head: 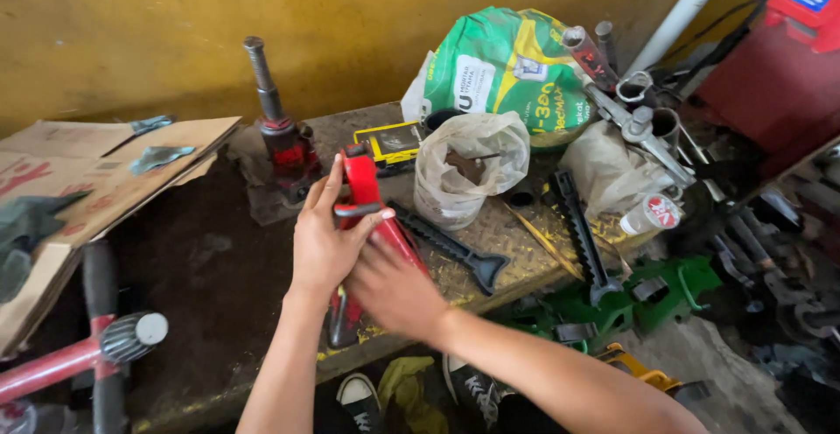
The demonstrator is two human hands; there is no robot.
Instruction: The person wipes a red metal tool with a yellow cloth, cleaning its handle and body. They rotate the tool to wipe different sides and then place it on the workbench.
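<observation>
A red metal jack stand [363, 185] lies tilted on the dirty workbench [490, 268]. My left hand [325, 237] grips its upper part, thumb across a grey metal bar on it. My right hand [394, 290] wraps around the stand's lower part, just below the left hand. The stand's foot pokes out beneath my hands near the bench's front edge.
A red bottle jack [282, 136] stands behind. A clear plastic bag [468, 167], a green sack [512, 66], black toothed bars [455, 246], pipes and wrenches [634, 115] crowd the right. Cardboard [96, 171] lies left; green jack stands [639, 298] lie on the floor.
</observation>
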